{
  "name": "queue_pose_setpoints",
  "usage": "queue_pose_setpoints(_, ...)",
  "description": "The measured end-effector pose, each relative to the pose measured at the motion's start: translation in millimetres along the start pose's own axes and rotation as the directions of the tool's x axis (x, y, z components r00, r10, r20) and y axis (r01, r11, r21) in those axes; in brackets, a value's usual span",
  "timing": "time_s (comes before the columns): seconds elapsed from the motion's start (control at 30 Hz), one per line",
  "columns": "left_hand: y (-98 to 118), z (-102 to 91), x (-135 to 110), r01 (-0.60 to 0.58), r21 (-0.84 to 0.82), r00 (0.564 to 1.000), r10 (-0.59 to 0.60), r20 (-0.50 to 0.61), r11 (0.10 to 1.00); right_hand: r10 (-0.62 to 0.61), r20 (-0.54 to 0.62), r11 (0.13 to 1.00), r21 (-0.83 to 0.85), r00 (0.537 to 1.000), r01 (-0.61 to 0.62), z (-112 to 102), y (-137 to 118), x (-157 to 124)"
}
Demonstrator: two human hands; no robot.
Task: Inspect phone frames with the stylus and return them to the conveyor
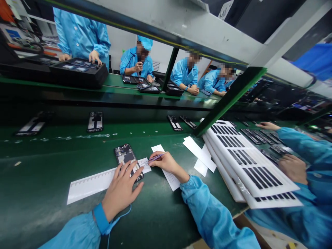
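An opened phone (125, 152) lies on the green bench before me, its inner parts facing up. My left hand (121, 188) rests over its lower end with the fingers spread, hiding part of it. Pinched in my right hand (166, 162) is a pair of tweezers (157, 157), pointing left at a small white sheet (145, 166) beside the phone. Whether the tips hold anything is too small to tell. A white strip with a notched edge (89, 185) extends left from under my left hand. Beneath my right hand lies a sheet with rows of small marks (171, 180).
White sheets bearing black strips (249, 159) are stacked at right, near white paper pieces (198, 152). Other opened phones (95, 121) lie along the back ledge. A green post (230, 100) slants up beside the stack. A co-worker's hand (293, 168) is at far right.
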State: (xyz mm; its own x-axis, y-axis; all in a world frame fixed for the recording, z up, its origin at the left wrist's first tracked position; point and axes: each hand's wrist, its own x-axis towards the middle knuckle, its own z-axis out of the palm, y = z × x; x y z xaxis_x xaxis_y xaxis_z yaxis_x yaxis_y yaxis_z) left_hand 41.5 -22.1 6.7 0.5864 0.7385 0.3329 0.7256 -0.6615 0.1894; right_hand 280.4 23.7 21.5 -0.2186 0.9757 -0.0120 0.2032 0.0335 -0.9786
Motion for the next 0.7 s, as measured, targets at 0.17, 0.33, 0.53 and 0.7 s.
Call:
queue_pose_setpoints(0.17,0.2,0.1,0.0,0.008,-0.001,1.000,-0.008,0.006,1.000,-0.006,-0.040,0.999,0.051,0.999,0.008,3.9,1.5,-0.8)
queue_pose_setpoints(0.33,-0.2,1.8,0.5,0.002,-0.001,1.000,-0.002,-0.001,1.000,0.045,-0.086,0.978,0.207,0.995,-0.026,11.0,6.5,4.1)
queue_pose_setpoints(0.53,-1.0,3.0,0.1,0.005,0.000,1.000,-0.005,0.007,1.000,0.151,-0.062,0.960,0.249,0.987,-0.131,16.4,5.0,12.3)
queue_pose_setpoints(0.7,-0.8,2.4,0.6,0.007,-0.009,1.000,-0.007,0.011,1.000,0.184,-0.021,0.952,0.251,0.983,-0.173,14.5,2.7,15.6)
